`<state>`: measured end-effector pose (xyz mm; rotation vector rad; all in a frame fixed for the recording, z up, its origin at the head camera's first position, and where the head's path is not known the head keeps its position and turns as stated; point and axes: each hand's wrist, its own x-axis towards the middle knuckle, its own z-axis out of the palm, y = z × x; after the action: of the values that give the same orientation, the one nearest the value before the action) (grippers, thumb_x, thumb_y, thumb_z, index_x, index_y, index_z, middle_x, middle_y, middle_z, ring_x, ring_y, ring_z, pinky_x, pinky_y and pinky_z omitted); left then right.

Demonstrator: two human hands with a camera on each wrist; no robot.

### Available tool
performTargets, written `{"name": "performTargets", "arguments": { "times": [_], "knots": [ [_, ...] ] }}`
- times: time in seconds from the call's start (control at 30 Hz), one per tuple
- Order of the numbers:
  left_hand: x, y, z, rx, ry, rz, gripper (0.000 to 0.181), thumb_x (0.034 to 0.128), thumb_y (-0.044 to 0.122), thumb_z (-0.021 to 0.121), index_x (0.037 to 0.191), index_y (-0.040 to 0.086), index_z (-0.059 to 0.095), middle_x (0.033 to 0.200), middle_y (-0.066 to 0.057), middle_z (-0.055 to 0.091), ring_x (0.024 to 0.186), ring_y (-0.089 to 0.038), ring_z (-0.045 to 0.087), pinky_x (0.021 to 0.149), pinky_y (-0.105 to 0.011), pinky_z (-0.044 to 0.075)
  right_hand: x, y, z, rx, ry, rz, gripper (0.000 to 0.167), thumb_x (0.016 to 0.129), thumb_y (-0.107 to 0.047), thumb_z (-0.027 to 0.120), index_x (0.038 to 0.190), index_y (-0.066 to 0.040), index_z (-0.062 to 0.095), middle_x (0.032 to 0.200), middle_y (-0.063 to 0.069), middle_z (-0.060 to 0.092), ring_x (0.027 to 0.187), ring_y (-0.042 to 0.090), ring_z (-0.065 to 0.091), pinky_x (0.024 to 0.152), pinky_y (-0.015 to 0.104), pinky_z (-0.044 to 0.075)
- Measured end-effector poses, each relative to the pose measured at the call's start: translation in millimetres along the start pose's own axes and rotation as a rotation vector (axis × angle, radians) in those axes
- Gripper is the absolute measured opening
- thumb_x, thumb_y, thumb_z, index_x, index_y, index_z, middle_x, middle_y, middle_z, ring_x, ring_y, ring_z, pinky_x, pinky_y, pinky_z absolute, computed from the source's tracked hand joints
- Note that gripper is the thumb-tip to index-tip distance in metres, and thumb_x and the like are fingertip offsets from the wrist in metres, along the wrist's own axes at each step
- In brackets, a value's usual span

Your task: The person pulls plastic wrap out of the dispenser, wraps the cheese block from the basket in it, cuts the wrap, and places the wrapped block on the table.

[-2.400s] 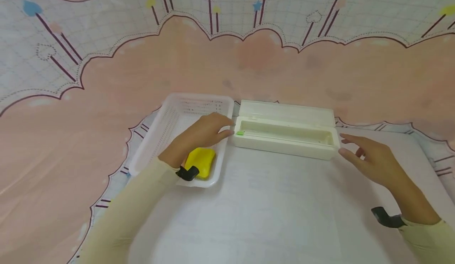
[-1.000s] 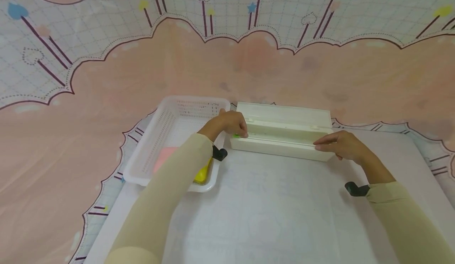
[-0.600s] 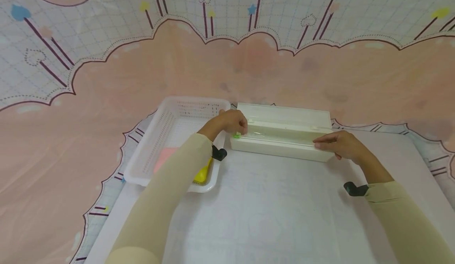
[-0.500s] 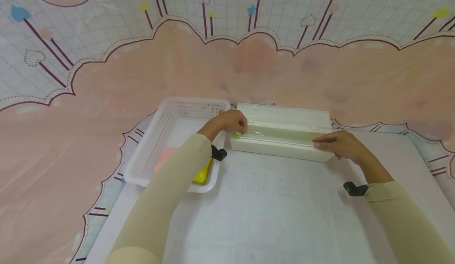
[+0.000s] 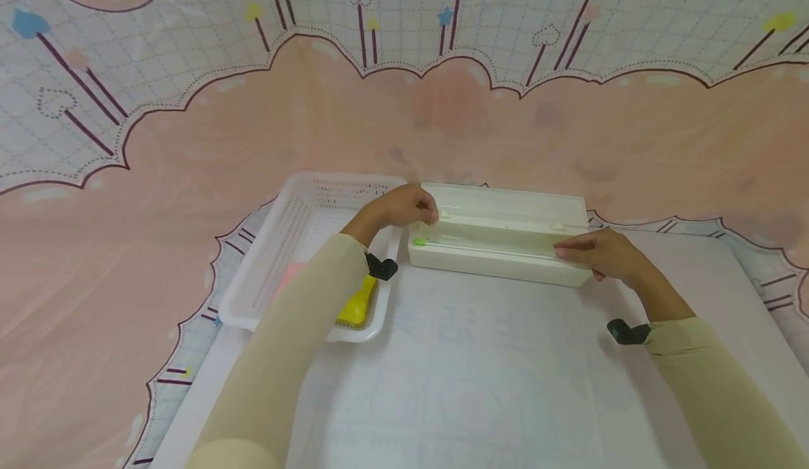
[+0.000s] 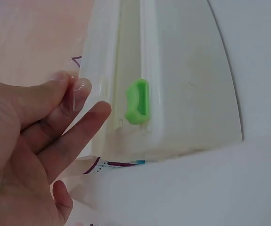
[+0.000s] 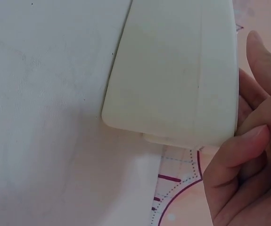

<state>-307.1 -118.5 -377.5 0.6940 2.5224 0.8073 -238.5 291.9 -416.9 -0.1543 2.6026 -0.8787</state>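
Note:
A long white cling film dispenser (image 5: 499, 267) lies on the table with its lid (image 5: 505, 203) raised at the back. My left hand (image 5: 404, 206), above its left end, pinches the edge of the clear cling film (image 6: 82, 85) between thumb and fingertip; the other fingers are loosely bent. Beneath that hand, the green slide cutter (image 6: 137, 102) sits at the rail's left end. My right hand (image 5: 603, 253) is at the dispenser's right end, thumb and fingertip together at the opening, pinching the film's other side; the film there is barely visible.
Left of the dispenser stands a white plastic basket (image 5: 253, 265), partly covered by my left sleeve. A yellow item (image 5: 357, 304) and a pink item (image 5: 291, 272) lie in it. White sheeting covers the table (image 5: 480, 378); a printed cloth (image 5: 404, 132) hangs behind.
Both hands came in from beside the dispenser to its ends. My left hand has since risen and drawn back, lifting the film's left side. My right hand has barely moved since.

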Motion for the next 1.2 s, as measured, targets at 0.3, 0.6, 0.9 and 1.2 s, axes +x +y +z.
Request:
{"name": "performTargets", "arguments": {
  "times": [0.3,0.6,0.9,1.2],
  "knots": [
    [-4.0,-8.5,2.9,-0.206,0.012,0.015,0.021,0.1029,0.015,0.061,0.108,-0.002,0.073,0.099,-0.011,0.075,0.100,-0.022,0.069,0.099,-0.035,0.052,10.9,-0.4,3.5,-0.115,0.043,-0.029,0.061,0.093,-0.054,0.069,0.136,-0.012,0.066,0.115,0.022,0.063,0.056,0.019,0.053,0.052,0.031,0.048],
    [-5.0,-14.7,6.4,-0.323,-0.005,0.010,0.023,0.1026,0.014,0.062,0.109,-0.007,0.070,0.095,-0.009,0.074,0.097,-0.024,0.070,0.101,-0.038,0.053,15.8,-5.4,1.6,-0.124,0.010,-0.031,0.049,0.095,-0.041,0.070,0.133,-0.009,0.068,0.117,0.023,0.066,0.052,0.018,0.053,0.051,0.031,0.047],
    [-5.8,-19.0,4.8,-0.394,-0.010,0.015,0.018,0.1022,0.012,0.062,0.106,-0.003,0.071,0.096,-0.008,0.073,0.100,-0.027,0.070,0.105,-0.042,0.051,23.6,-9.7,-1.7,-0.119,-0.100,0.006,0.054,0.097,-0.040,0.069,0.143,-0.012,0.059,0.127,0.024,0.061,0.053,0.017,0.053,0.052,0.030,0.047],
    [-8.6,-20.0,2.6,-0.427,-0.018,-0.006,0.020,0.1026,0.017,0.063,0.110,0.000,0.070,0.103,-0.010,0.073,0.107,-0.028,0.071,0.108,-0.038,0.049,25.3,-13.7,-3.9,-0.123,-0.169,-0.016,0.054,0.100,-0.038,0.065,0.146,-0.011,0.055,0.148,0.035,0.046,0.053,0.019,0.062,0.051,0.028,0.046]
  ]
}}
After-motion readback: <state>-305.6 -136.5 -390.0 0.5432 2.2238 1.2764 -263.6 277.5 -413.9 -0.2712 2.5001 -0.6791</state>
